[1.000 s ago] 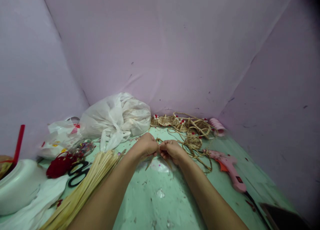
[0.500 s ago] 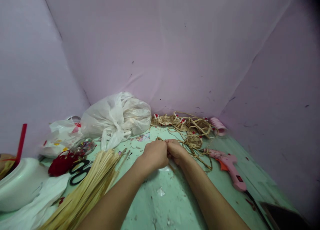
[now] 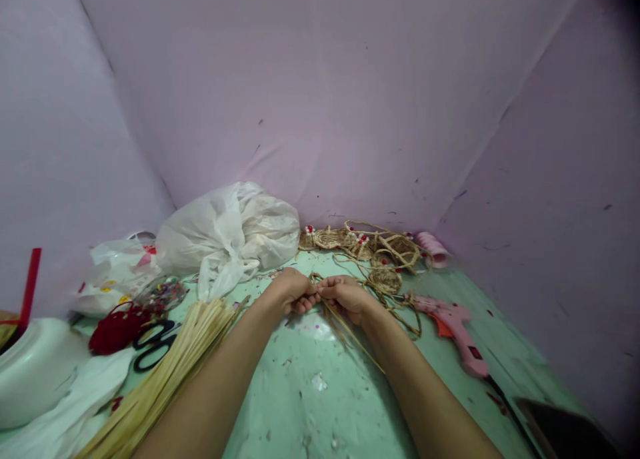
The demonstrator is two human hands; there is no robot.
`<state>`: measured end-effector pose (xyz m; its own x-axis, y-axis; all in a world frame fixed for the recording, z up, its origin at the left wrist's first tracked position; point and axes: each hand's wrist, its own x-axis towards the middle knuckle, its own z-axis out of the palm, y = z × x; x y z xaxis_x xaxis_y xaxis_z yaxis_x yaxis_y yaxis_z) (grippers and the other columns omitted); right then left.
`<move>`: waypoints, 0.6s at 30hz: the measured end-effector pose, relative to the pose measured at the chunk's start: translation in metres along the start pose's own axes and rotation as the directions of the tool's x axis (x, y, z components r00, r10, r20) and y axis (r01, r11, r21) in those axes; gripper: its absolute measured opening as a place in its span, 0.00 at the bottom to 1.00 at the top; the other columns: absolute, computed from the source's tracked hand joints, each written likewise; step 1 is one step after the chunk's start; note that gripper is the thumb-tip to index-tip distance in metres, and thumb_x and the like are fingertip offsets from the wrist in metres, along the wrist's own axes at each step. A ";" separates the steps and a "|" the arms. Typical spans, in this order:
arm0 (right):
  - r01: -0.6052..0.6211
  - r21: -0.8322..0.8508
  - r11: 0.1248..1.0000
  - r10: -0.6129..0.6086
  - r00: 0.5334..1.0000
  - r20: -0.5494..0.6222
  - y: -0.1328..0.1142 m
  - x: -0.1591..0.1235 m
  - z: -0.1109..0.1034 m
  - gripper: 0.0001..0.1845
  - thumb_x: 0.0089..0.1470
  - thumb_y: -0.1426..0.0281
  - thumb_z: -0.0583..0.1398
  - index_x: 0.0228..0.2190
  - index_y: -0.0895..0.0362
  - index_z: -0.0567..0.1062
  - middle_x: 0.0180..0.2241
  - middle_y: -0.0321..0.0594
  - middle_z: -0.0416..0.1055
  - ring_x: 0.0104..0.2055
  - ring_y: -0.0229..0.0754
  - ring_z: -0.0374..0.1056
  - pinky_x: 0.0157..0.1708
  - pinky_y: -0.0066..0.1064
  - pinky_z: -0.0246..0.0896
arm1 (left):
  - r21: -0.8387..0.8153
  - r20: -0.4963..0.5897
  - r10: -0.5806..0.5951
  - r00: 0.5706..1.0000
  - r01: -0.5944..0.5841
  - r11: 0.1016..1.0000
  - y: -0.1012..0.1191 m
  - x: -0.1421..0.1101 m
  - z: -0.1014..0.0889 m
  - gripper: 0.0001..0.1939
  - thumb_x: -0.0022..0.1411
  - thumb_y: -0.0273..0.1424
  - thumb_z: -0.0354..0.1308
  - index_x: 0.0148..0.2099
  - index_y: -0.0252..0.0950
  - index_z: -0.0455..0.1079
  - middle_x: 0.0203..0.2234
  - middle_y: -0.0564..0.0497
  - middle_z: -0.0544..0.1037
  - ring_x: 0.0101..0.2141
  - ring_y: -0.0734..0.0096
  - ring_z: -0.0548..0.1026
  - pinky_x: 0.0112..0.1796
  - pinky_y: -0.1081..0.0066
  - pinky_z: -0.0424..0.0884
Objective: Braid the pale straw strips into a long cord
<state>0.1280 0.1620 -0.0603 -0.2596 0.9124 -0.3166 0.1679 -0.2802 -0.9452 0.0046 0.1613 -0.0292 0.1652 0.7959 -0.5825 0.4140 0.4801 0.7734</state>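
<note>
Two hands pinch fibre strands over a green table.

Head view: left hand [image 3: 299,294] and right hand [image 3: 345,295] meet, fingers closed on the strands [image 3: 354,338], whose loose ends trail toward the right forearm; glue gun [image 3: 453,320] lies to the right, straw bundle [image 3: 185,366] beside the left forearm, table [image 3: 310,412] beneath.

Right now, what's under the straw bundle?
Black scissors appear tucked under the left edge of the straw bundle: handles show, blades don't. Anything else beneath can't be seen; the strips cover it, and the left forearm hides part of the right side.
</note>
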 end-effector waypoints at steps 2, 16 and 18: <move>0.020 -0.219 0.975 -0.035 0.997 -0.062 -0.001 -0.001 0.000 0.04 0.36 0.77 0.56 0.19 0.61 0.73 0.15 0.35 0.68 0.15 0.30 0.53 0.17 0.23 0.46 | 0.113 -0.083 -0.001 0.997 0.010 0.994 -0.002 0.003 0.000 0.10 0.47 0.22 0.49 0.15 0.32 0.61 0.05 0.54 0.60 0.08 0.80 0.55 0.13 0.77 0.51; -0.071 -0.860 0.505 -0.149 0.975 -0.167 -0.034 -0.028 0.008 0.10 0.38 0.72 0.57 0.23 0.59 0.78 0.24 0.47 0.74 0.25 0.40 0.65 0.21 0.27 0.46 | -0.005 -0.191 0.003 0.982 -0.004 1.000 -0.005 0.006 0.005 0.07 0.39 0.23 0.52 0.14 0.33 0.58 0.05 0.57 0.56 0.09 0.82 0.52 0.13 0.77 0.44; -0.068 -0.830 0.554 -0.111 0.982 -0.154 -0.036 -0.029 0.008 0.09 0.37 0.73 0.57 0.22 0.60 0.78 0.20 0.45 0.72 0.23 0.38 0.64 0.20 0.26 0.45 | -0.062 -0.137 -0.024 0.990 0.015 0.998 -0.005 0.005 0.003 0.08 0.40 0.25 0.52 0.14 0.33 0.57 0.05 0.57 0.56 0.09 0.83 0.51 0.13 0.77 0.43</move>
<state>0.1216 0.1431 -0.0180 -0.1269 0.9728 -0.1937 0.8996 0.0307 -0.4357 0.0056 0.1620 -0.0368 0.0316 0.8273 -0.5609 0.3603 0.5141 0.7784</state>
